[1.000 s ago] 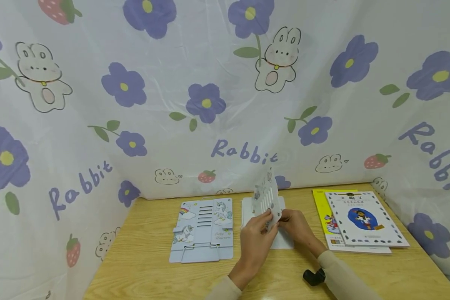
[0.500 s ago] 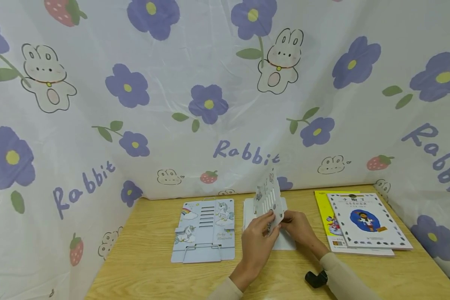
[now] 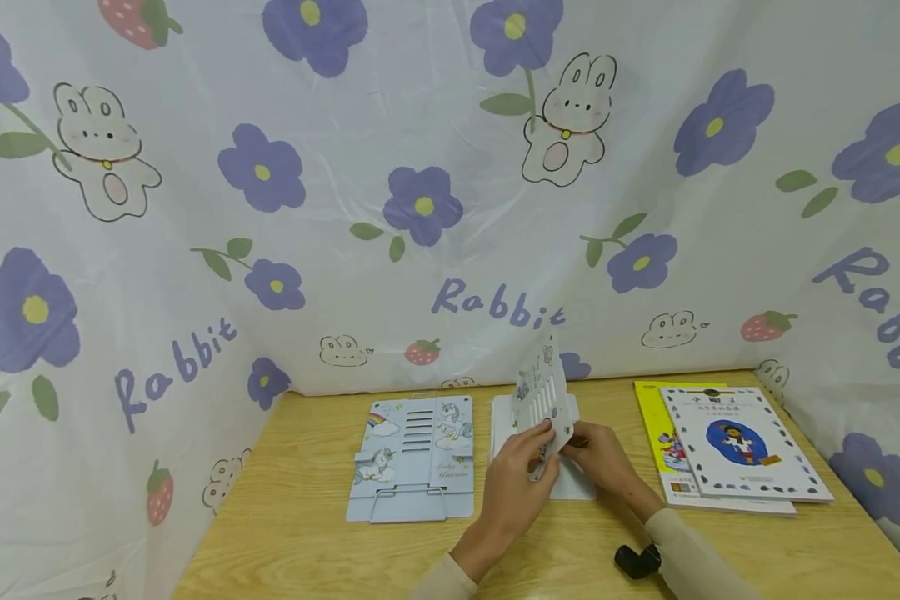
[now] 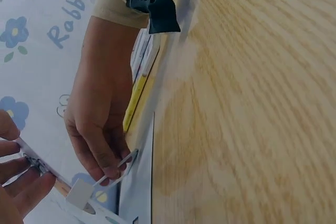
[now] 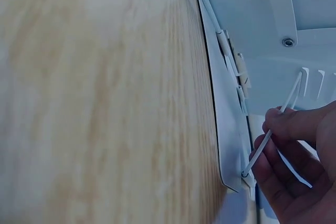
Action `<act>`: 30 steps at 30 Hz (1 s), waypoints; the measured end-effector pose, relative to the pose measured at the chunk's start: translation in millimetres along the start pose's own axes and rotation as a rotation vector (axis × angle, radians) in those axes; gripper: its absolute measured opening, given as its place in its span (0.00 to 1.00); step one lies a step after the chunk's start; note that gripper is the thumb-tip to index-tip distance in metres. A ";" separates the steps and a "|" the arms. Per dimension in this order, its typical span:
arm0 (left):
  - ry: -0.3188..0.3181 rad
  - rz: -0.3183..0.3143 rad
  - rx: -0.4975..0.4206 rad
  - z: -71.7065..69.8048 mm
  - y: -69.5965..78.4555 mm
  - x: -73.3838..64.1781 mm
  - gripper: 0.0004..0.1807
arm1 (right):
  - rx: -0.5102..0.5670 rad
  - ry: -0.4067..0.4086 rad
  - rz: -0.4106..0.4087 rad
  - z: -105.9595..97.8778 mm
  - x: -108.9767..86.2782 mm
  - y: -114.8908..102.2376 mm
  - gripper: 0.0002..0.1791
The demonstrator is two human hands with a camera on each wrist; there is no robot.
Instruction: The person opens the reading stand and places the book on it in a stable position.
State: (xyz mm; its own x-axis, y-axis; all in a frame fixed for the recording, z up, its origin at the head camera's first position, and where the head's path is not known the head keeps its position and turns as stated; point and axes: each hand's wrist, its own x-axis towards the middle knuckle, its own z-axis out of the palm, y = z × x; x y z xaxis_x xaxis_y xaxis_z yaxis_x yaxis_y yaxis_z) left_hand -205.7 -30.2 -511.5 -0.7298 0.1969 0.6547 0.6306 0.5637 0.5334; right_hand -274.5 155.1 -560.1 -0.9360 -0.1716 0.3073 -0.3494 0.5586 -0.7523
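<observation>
A white metal book stand [image 3: 542,392] with slots has its panel raised steeply from a flat base [image 3: 502,417]. My left hand [image 3: 513,492] grips the panel's lower near edge, thumb in front and fingers across the printed face. Behind the panel, my right hand [image 3: 603,458] pinches a thin wire leg [image 5: 287,98], seen in the right wrist view. The leg's lower end meets the base near its edge, and its upper part slants toward slots in the panel's back. In the left wrist view, the right fingertips [image 4: 111,171] close on this wire.
A second book stand [image 3: 412,458] with unicorn prints lies flat to the left. To the right, a white picture book [image 3: 746,442] overlaps a yellow one [image 3: 648,417]. A black strap piece [image 3: 637,561] shows by the right sleeve. A patterned curtain [image 3: 382,292] hangs behind the wooden table [image 3: 285,533].
The head view has shifted slightly, so everything appears a little further right. Both hands keep their holds on the panel and the wire leg, with hardly any movement.
</observation>
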 end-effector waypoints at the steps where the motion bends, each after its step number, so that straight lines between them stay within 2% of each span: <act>1: -0.015 0.002 -0.011 -1.4 -0.9 0.6 0.17 | 0.003 0.001 0.002 -0.2 -0.3 -0.3 0.10; 4: -0.056 -0.012 -0.071 -5.3 -4.2 4.4 0.15 | 0.004 0.005 -0.004 -1.0 -2.5 -1.3 0.10; 8: -0.092 -0.071 -0.178 -9.6 -10.0 13.7 0.12 | -0.010 0.040 -0.006 -2.8 -7.2 -4.6 0.09; 10: -0.097 -0.096 -0.194 -10.3 -14.5 19.2 0.11 | -0.005 0.062 0.003 -4.4 -9.6 -7.6 0.09; 13: -0.100 -0.126 -0.149 -9.5 -21.4 27.6 0.10 | 0.033 0.062 0.040 -7.9 -14.0 -12.7 0.07; 18: -0.099 -0.137 -0.061 -6.2 -32.7 44.5 0.10 | 0.144 0.024 0.091 -11.5 -22.4 -23.7 0.04; 25: -0.143 -0.182 0.028 0.9 -44.5 68.8 0.11 | 0.230 0.007 0.162 -12.5 -33.7 -43.1 0.05; 30: -0.173 -0.220 0.033 3.5 -51.6 87.2 0.11 | 0.276 0.002 0.194 -11.5 -39.4 -54.6 0.04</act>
State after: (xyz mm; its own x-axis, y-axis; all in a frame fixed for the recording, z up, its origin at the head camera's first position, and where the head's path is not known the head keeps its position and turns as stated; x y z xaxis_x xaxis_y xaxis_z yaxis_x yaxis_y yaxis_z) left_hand -302.8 -39.3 -483.9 -0.8842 0.1994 0.4224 0.4452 0.6333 0.6330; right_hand -218.0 140.8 -524.5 -0.9862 -0.0819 0.1442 -0.1637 0.3396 -0.9262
